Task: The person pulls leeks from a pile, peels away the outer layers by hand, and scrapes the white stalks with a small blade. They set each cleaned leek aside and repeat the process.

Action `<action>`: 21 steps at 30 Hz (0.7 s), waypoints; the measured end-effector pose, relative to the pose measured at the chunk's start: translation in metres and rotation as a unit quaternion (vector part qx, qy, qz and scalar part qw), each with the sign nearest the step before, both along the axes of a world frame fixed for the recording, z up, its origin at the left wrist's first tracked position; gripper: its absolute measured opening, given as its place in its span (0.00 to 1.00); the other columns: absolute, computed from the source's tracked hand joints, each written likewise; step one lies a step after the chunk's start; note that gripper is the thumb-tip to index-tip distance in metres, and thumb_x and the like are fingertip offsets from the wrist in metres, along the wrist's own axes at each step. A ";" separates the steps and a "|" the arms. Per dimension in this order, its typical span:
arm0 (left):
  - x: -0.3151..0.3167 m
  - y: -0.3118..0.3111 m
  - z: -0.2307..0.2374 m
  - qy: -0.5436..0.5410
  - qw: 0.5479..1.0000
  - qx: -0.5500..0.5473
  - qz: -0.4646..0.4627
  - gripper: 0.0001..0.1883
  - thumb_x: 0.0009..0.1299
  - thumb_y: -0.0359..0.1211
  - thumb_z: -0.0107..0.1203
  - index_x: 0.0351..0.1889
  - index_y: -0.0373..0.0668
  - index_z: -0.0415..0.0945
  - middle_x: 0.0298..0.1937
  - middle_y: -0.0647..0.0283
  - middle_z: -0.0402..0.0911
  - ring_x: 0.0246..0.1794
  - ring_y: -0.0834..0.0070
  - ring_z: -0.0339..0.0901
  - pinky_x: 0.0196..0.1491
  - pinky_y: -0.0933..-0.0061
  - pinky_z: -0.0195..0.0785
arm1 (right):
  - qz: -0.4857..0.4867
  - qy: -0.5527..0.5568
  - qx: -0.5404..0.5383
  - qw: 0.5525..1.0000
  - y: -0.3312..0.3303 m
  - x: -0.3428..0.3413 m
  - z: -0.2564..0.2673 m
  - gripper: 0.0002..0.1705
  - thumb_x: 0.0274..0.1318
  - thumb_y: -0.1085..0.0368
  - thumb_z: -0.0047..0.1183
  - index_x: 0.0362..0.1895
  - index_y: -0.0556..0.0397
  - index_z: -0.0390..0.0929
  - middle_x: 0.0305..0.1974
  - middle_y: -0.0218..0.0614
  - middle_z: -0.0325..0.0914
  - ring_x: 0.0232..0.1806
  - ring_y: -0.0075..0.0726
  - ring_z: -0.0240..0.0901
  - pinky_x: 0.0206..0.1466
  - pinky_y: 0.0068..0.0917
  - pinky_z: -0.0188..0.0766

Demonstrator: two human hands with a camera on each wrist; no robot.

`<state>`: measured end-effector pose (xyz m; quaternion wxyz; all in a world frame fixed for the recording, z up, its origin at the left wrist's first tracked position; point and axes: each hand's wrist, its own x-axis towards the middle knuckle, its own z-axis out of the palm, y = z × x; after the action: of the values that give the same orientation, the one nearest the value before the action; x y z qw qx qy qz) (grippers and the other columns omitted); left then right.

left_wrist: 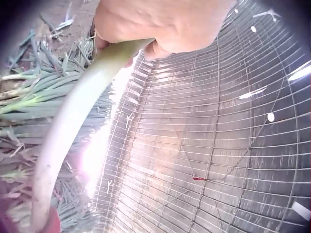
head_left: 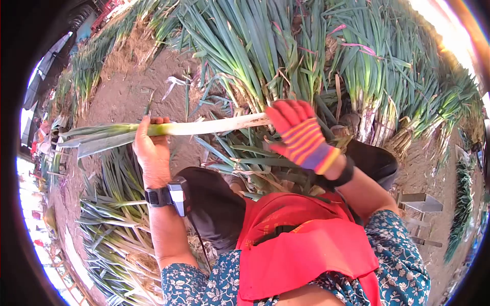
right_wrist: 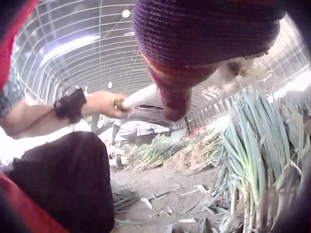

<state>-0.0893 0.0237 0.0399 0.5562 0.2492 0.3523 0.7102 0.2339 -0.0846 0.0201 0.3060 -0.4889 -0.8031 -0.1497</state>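
A single long-onion or leek stalk (head_left: 219, 125) lies almost level across the head view, white toward the right and green leaves to the left. My bare left hand (head_left: 152, 150) grips it where the white turns green. Over its right end is my right hand (head_left: 301, 131), in a red, yellow and purple striped glove, its fingers around the root end, which they hide. In the left wrist view the pale stalk (left_wrist: 68, 126) runs down from the left hand (left_wrist: 165, 24) to the red glove fingertips (left_wrist: 52, 222). The right wrist view shows the glove (right_wrist: 194, 43) close up.
Tied upright bundles of the same plants (head_left: 367, 76) stand in front, and loose stalks (head_left: 117, 229) lie at the left. Below my hands are cut leaves (head_left: 250, 163) between the knees. A small metal stand (head_left: 421, 202) is at the right. Hoops of a tunnel roof (right_wrist: 104, 43) arch overhead.
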 end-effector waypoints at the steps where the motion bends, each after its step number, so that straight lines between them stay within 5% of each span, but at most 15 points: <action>1: 0.010 -0.008 0.005 0.006 1.000 0.017 -0.018 0.07 0.64 0.26 0.54 0.35 0.35 0.68 0.30 0.57 0.75 0.33 0.66 0.75 0.49 0.58 0.71 | -0.011 0.032 -0.005 0.999 0.009 -0.007 -0.007 0.36 0.34 0.55 0.64 0.53 0.49 0.68 0.45 0.42 0.73 0.45 0.47 0.71 0.50 0.42 0.63; 6: 0.056 -0.042 -0.003 -0.062 0.943 0.108 -0.309 0.09 0.67 0.32 0.52 0.41 0.37 0.72 0.39 0.54 0.77 0.49 0.60 0.72 0.59 0.53 0.61 | 0.109 0.174 -0.034 0.978 0.022 -0.013 -0.025 0.22 0.40 0.58 0.62 0.41 0.53 0.75 0.33 0.45 0.76 0.34 0.49 0.73 0.38 0.42 0.68; 7: 0.065 -0.048 -0.008 -0.086 0.939 0.101 -0.316 0.09 0.66 0.33 0.52 0.40 0.38 0.72 0.40 0.54 0.77 0.50 0.59 0.72 0.59 0.53 0.61 | 0.110 0.259 -0.244 0.928 0.013 -0.016 -0.011 0.19 0.41 0.58 0.62 0.37 0.54 0.76 0.29 0.46 0.74 0.31 0.51 0.72 0.35 0.42 0.68; 8: 0.070 -0.051 -0.014 -0.111 0.934 0.095 -0.325 0.08 0.66 0.33 0.53 0.40 0.40 0.73 0.40 0.54 0.77 0.50 0.59 0.72 0.60 0.53 0.60 | 0.103 0.328 -0.441 0.829 0.007 -0.017 -0.003 0.16 0.42 0.59 0.62 0.34 0.55 0.77 0.25 0.48 0.73 0.27 0.52 0.71 0.32 0.41 0.69; 9: 0.073 -0.047 -0.022 -0.088 0.942 0.091 -0.310 0.09 0.66 0.34 0.53 0.39 0.39 0.74 0.42 0.53 0.78 0.51 0.57 0.72 0.58 0.52 0.63 | 0.122 0.242 -0.278 0.922 0.010 -0.018 -0.011 0.21 0.41 0.58 0.62 0.40 0.54 0.76 0.30 0.45 0.74 0.33 0.50 0.72 0.38 0.41 0.68; 10: 0.073 -0.046 -0.029 -0.089 0.942 0.093 -0.310 0.09 0.66 0.34 0.53 0.39 0.39 0.74 0.42 0.53 0.78 0.51 0.57 0.72 0.58 0.52 0.63 | 0.122 0.240 -0.276 0.923 0.008 -0.019 -0.016 0.21 0.41 0.58 0.62 0.40 0.54 0.76 0.30 0.45 0.74 0.33 0.50 0.72 0.38 0.41 0.68; 12: 0.079 -0.046 -0.034 -0.024 0.965 -0.026 -0.260 0.09 0.67 0.34 0.53 0.39 0.39 0.73 0.41 0.53 0.79 0.49 0.56 0.74 0.55 0.52 0.66 | -0.024 0.086 -0.051 0.995 -0.002 -0.031 -0.020 0.27 0.40 0.57 0.62 0.47 0.54 0.72 0.39 0.43 0.74 0.40 0.49 0.71 0.44 0.43 0.65; 13: 0.087 -0.048 -0.034 -0.071 0.969 -0.019 -0.236 0.06 0.65 0.30 0.54 0.36 0.38 0.73 0.36 0.51 0.80 0.42 0.57 0.79 0.44 0.56 0.74 | -0.020 0.084 -0.068 0.994 -0.005 -0.037 -0.019 0.32 0.39 0.57 0.61 0.51 0.55 0.68 0.45 0.42 0.71 0.45 0.49 0.68 0.48 0.44 0.62; 17: 0.098 -0.050 -0.036 -0.089 0.970 -0.025 -0.227 0.07 0.65 0.31 0.55 0.36 0.38 0.73 0.36 0.51 0.80 0.41 0.59 0.79 0.44 0.58 0.74 | -0.022 0.128 0.043 0.991 0.007 -0.053 -0.033 0.30 0.41 0.59 0.60 0.50 0.55 0.67 0.42 0.41 0.71 0.43 0.47 0.69 0.46 0.43 0.62; 19: 0.099 -0.050 -0.038 -0.065 0.974 -0.029 -0.214 0.08 0.65 0.32 0.54 0.36 0.36 0.74 0.39 0.52 0.80 0.44 0.57 0.77 0.51 0.54 0.70 | -0.054 0.136 0.031 0.989 0.018 -0.057 -0.037 0.24 0.43 0.60 0.58 0.47 0.54 0.69 0.38 0.38 0.73 0.39 0.45 0.70 0.41 0.43 0.63; 21: 0.099 -0.048 -0.036 -0.074 0.975 -0.030 -0.207 0.07 0.64 0.30 0.54 0.36 0.36 0.74 0.37 0.51 0.80 0.41 0.59 0.78 0.47 0.58 0.72 | -0.065 0.124 0.027 0.990 0.028 -0.057 -0.037 0.20 0.45 0.61 0.57 0.43 0.53 0.70 0.34 0.38 0.74 0.35 0.45 0.72 0.37 0.41 0.65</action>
<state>0.0094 -0.0247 0.0036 0.7232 0.2464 0.2719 0.5851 0.1771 -0.0563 -0.0171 0.4055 -0.5465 -0.7213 -0.1292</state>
